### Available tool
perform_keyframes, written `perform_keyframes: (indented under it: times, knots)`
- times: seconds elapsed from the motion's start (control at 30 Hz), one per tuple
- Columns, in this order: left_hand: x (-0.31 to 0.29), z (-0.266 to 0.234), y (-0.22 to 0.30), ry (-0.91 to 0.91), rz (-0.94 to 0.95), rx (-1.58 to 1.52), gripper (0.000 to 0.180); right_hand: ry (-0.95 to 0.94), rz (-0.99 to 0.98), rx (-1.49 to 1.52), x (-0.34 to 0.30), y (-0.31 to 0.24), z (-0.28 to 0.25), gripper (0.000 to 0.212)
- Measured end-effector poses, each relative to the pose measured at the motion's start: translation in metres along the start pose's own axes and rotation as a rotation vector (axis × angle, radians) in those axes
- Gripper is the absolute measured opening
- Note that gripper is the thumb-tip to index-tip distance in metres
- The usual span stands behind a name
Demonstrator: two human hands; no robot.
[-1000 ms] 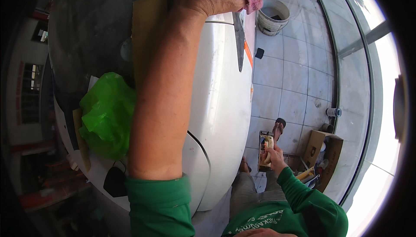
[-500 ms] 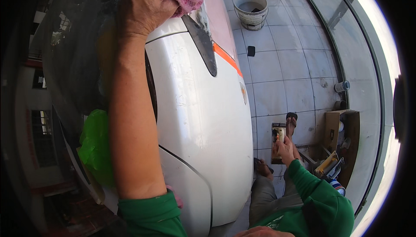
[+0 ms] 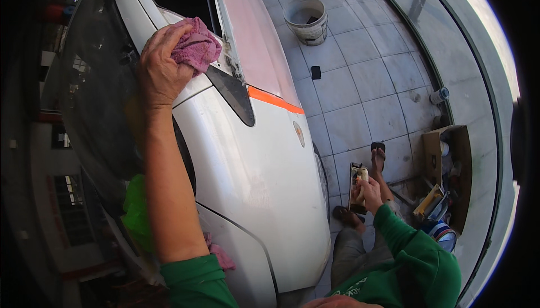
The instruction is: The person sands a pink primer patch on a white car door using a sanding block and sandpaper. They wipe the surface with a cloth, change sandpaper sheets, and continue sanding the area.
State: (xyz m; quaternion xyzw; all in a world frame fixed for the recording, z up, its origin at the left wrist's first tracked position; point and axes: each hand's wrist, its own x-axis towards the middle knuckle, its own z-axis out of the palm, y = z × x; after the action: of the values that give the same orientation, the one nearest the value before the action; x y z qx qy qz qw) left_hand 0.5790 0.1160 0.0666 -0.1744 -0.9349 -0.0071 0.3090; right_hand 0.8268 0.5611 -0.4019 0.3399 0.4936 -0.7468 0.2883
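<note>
My left arm reaches forward over a white car (image 3: 242,167). My left hand (image 3: 163,69) is closed round a crumpled pink cloth (image 3: 197,48), which rests on the body at the corner between windscreen (image 3: 95,100) and side window. Just right of the cloth, a dark triangular trim piece (image 3: 233,99) meets an orange tape strip (image 3: 275,100) and a pinkish door panel (image 3: 253,38). Low at my right side, away from the car, my right hand (image 3: 369,194) grips the pale handle of a hand sander (image 3: 356,187) with a flat rectangular base.
A dirty white bucket (image 3: 306,24) and a small black block (image 3: 316,72) are on the tiled floor. A cardboard box (image 3: 450,167) with tools and cans stands by the glass wall at right. A green plastic bag (image 3: 136,209) and a second pink cloth (image 3: 222,256) lie on the car.
My left hand and the pink cloth sit lower and further left in view, and more of the side window shows. The view has shifted; my right hand still holds the hand sander.
</note>
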Motion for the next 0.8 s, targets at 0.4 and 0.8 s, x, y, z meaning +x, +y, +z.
perform_keyframes:
  times: [0.4, 0.8]
  knots:
    - [0.006, -0.011, 0.012, -0.143, -0.037, 0.135, 0.058, -0.124, 0.037, 0.103, 0.015, -0.194, 0.076, 0.012]
    - [0.044, -0.021, 0.025, -0.312, -0.14, 0.173, 0.043, -0.341, 0.065, 0.161, 0.046, -0.461, 0.254, 0.025]
